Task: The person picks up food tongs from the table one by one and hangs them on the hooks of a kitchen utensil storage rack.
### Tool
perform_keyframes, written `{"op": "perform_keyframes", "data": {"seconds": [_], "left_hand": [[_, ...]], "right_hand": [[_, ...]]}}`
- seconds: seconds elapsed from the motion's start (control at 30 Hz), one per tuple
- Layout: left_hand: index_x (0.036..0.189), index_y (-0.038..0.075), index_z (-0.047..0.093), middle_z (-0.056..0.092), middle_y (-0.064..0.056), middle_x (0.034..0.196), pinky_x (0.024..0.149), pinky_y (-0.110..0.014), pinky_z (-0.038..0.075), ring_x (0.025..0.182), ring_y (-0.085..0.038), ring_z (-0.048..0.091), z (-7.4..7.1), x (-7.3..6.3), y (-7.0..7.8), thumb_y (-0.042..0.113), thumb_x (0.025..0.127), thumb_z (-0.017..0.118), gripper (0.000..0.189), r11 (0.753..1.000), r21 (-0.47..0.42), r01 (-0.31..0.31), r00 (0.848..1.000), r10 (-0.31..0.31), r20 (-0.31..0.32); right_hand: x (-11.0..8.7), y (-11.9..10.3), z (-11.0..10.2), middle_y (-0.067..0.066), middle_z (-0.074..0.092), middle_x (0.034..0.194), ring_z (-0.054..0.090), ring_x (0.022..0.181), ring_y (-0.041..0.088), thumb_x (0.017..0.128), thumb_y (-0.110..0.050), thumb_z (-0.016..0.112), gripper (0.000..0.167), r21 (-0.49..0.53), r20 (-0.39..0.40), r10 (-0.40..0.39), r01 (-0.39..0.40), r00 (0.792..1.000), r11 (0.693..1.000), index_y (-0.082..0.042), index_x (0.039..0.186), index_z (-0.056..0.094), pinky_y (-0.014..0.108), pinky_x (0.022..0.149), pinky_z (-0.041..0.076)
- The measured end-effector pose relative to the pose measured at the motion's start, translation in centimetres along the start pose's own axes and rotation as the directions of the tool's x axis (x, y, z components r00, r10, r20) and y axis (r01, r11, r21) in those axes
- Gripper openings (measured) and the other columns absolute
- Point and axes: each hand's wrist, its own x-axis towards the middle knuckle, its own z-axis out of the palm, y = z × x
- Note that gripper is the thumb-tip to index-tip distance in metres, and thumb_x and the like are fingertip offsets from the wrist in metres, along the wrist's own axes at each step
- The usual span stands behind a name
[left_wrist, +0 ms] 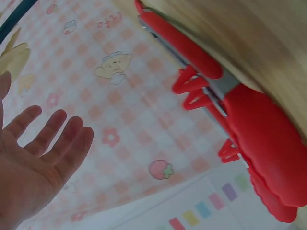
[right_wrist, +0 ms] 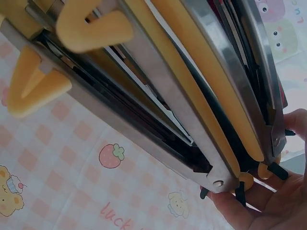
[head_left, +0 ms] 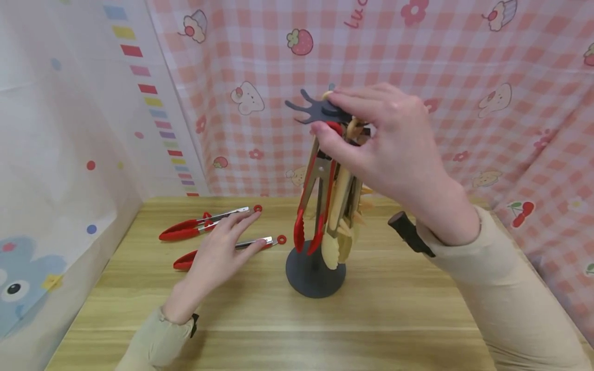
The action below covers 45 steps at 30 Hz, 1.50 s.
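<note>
Nearest my head view is the right sleeve [head_left: 515,304], slanting up from the near right of the stand [head_left: 308,281] to the right hand [head_left: 394,134]. I have that hand bent round the top of the stand, thumb on one side and fingers over the other, so it blocks my look at part of the hooks [head_left: 312,110]; the hooks poking out to the left are bare. The hanging red tongs [head_left: 300,232] are on the stand's left side, tips above the round base, and I cannot tell whether the thumb also presses their top loop. The yellow tongs [head_left: 330,251] crowd the stand's right side, steel arms close together, filling most of my right wrist view. Left of the stand is the left hand [head_left: 214,260], fingers loosely extended and apart, with nothing in its grasp. It cuts across the near red tongs [head_left: 184,262], hiding their middle; they lie left of the stand, ring end towards it. The far red tongs [head_left: 178,231] lie beyond them, also left of the stand, ring towards the same side. My left wrist view has one red pair well apart from the fingertips. The wooden table [head_left: 260,330] is under the stand, the checked curtain [head_left: 260,62] is behind it, and a white curtain [head_left: 79,118] hangs off to its left.
</note>
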Motion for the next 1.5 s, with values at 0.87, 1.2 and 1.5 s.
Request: {"op": "perform_keyframes", "data": {"seconds": [0.87, 1.2, 1.5], "left_hand": [[0.145, 0.012, 0.064, 0.067, -0.016, 0.142, 0.107, -0.060, 0.053, 0.131, -0.039, 0.064, 2.1, -0.2, -3.8, 0.039, 0.094, 0.079, 0.059, 0.996, 0.092, -0.006, 0.985, -0.011, 0.173], [0.144, 0.009, 0.064, 0.067, -0.017, 0.140, 0.102, -0.062, 0.055, 0.131, -0.041, 0.063, 3.1, 0.2, -5.0, 0.040, 0.096, 0.077, 0.059, 0.984, 0.175, -0.035, 0.965, -0.012, 0.261], [0.143, 0.012, 0.065, 0.068, -0.016, 0.137, 0.100, -0.062, 0.056, 0.129, -0.038, 0.064, 3.8, 0.3, -5.8, 0.043, 0.094, 0.078, 0.060, 0.981, 0.193, -0.031, 0.951, -0.030, 0.307]], "right_hand": [[-0.6, 1.5, 0.5, 0.015, 0.077, 0.127, 0.072, 0.114, 0.034, 0.094, -0.029, 0.073, 0.040, 0.042, -0.075, -0.029, 0.032, 0.997, 0.999, -0.004, 0.125, 0.077, 0.042, 0.088, 0.055], [-0.5, 1.5, 0.4, 0.016, 0.079, 0.122, 0.072, 0.108, 0.034, 0.092, -0.027, 0.075, 0.038, 0.064, -0.092, -0.039, 0.045, 0.995, 0.997, -0.004, 0.123, 0.078, 0.036, 0.082, 0.051], [-0.6, 1.7, 0.3, 0.018, 0.078, 0.125, 0.072, 0.111, 0.035, 0.093, -0.027, 0.075, 0.039, 0.056, -0.069, -0.046, 0.050, 0.997, 0.997, -0.003, 0.125, 0.077, 0.034, 0.082, 0.051]]}}
